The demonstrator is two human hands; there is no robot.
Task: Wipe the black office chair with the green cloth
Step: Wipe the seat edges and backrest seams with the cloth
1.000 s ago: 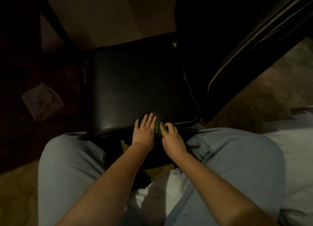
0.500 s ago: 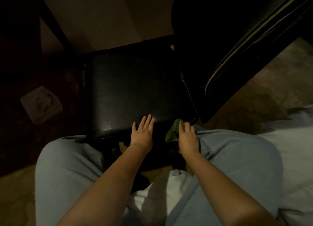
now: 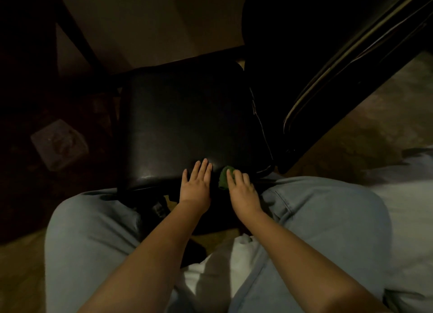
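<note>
The black office chair's seat (image 3: 187, 125) fills the middle of the head view, its backrest (image 3: 316, 55) rising at the upper right. My left hand (image 3: 195, 185) rests flat on the seat's near edge with its fingers straight. Just to its right my right hand (image 3: 242, 189) presses the bunched green cloth (image 3: 224, 176) against the same edge. Most of the cloth is hidden under my fingers, so only its left part shows.
My knees in light blue jeans (image 3: 328, 219) flank the seat's front. A pale crumpled object (image 3: 58, 144) lies on the dark floor at the left. A dark frame bar (image 3: 77, 38) slants at the upper left. Light fabric (image 3: 410, 195) sits at the right.
My right hand slid the green cloth to the right along the seat's front edge, then back left toward my left hand. My left hand stayed in place.
</note>
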